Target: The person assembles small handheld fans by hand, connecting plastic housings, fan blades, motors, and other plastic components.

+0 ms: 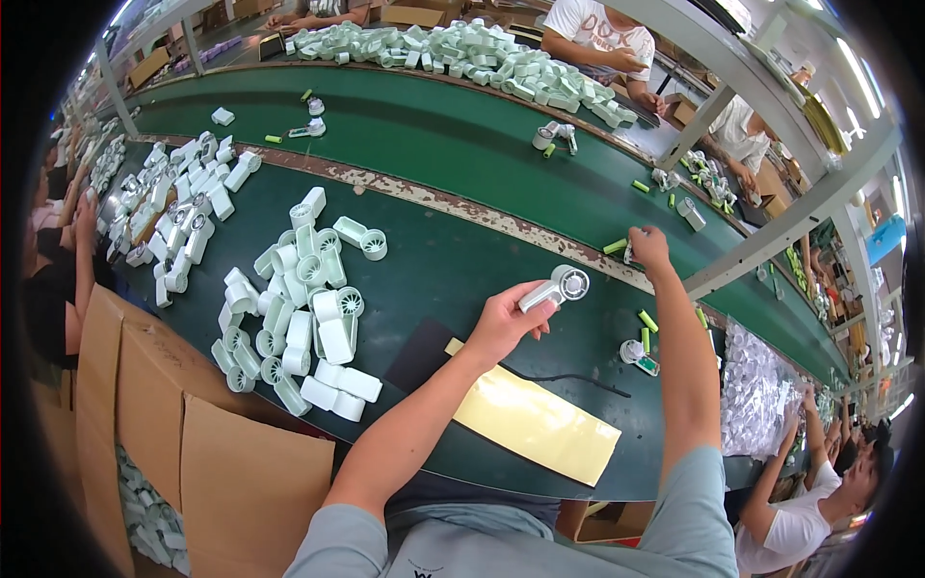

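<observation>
In my left hand (511, 318) is a small handheld fan (568, 283) with a pale housing and a round grille, held by its handle above the table. My right hand (650, 249) reaches to the near edge of the conveyor, its fingers closed on a small whitish part mostly hidden by them. Beside those fingertips lies a green cylindrical battery (615, 247). On the table near my right forearm are a fan motor part (633, 353) and loose green batteries (647, 320). A yellow sheet (535, 424) lies below my left hand, next to a thin black cord (583, 382).
A pile of pale green fan shells (299, 279) covers the table at left, with more parts (173, 212) beyond. The green conveyor (405, 144) carries scattered motor parts. Cardboard boxes (255, 462) stand at lower left. A clear bag (761, 395) and a metal post (761, 246) are at right. Several co-workers sit around.
</observation>
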### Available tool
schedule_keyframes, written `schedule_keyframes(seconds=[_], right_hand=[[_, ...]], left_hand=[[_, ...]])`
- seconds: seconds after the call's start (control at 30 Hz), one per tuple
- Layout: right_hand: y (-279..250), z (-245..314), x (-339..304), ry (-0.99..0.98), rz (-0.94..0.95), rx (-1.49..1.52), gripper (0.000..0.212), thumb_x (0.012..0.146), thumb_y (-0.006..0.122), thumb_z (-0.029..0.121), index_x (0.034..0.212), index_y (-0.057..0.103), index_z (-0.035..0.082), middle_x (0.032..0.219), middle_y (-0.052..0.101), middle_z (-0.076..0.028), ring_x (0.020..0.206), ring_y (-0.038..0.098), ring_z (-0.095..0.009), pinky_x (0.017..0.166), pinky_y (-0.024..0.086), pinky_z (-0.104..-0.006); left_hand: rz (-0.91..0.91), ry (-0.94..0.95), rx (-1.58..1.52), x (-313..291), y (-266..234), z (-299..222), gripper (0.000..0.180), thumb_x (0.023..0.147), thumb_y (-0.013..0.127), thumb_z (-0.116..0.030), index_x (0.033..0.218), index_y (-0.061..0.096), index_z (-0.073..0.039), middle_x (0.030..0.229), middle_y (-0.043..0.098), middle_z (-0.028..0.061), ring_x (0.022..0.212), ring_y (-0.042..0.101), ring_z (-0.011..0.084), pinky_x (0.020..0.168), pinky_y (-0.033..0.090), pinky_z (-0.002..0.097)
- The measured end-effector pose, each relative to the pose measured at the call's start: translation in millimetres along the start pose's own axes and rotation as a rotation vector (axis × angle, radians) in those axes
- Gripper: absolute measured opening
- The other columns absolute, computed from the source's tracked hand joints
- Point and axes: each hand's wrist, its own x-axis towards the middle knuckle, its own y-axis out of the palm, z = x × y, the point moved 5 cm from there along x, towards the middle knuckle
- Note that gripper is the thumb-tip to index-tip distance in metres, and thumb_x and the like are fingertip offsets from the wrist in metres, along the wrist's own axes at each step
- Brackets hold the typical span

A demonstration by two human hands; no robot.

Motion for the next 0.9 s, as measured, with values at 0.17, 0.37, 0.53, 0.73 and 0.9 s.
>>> schedule_keyframes(seconds=[0.17,0.37,0.53,0.73,0.9], right_hand=[[-25,30,-140,-0.371,0.122,0.623,0.052,0.093,0.066,0.007,0.144,0.053,0.000,0.113,0.065,-0.010,0.095,0.066,-0.015,0.082,0.058,-0.0312],[-22,-11,-294,-0.682,-0.027,0.425,0.032,0.078,0.081,-0.001,0.106,0.066,0.004,0.110,0.055,-0.006,0.091,0.058,-0.016,0.077,0.050,-0.0265],[-22,-4,-303,-0.705,-0.021,0.299,0.031,0.077,0.086,0.006,0.103,0.069,0.003,0.105,0.060,-0.008,0.083,0.059,-0.017,0.067,0.050,-0.0283],[-29,-31,-302,-0.642,-0.012,0.282,0.032,0.078,0.086,0.007,0.106,0.072,0.003,0.108,0.062,-0.009,0.087,0.065,-0.020,0.069,0.054,-0.0291],[-37,-22,-297,-0.627,-0.077,0.411,0.026,0.082,0.085,0.011,0.104,0.072,0.003,0.102,0.063,-0.007,0.068,0.058,-0.014,0.061,0.050,-0.0270]], left_hand=[[-0.191,0.009,0.082,8,-16,18,0.046,0.099,0.072,-0.021,0.136,0.059,0.002,0.104,0.071,0.0059,0.082,0.068,0.0105,0.068,0.056,0.0258],[-0.260,-0.031,0.003,17,-12,32,0.051,0.105,0.064,-0.029,0.143,0.049,0.003,0.108,0.069,0.0151,0.090,0.074,0.0233,0.071,0.060,0.0300],[-0.221,-0.153,0.587,68,9,1,0.068,0.106,0.059,-0.044,0.146,0.044,0.008,0.100,0.071,0.0131,0.077,0.071,0.0144,0.068,0.056,0.0243],[-0.067,0.062,1.201,114,50,5,0.067,0.099,0.062,-0.038,0.152,0.043,-0.001,0.117,0.074,0.0157,0.114,0.068,0.0326,0.096,0.054,0.0430],[0.190,0.303,1.718,48,24,-54,0.039,0.092,0.067,-0.028,0.126,0.070,-0.010,0.122,0.071,0.0138,0.120,0.062,0.0338,0.100,0.053,0.0460]])
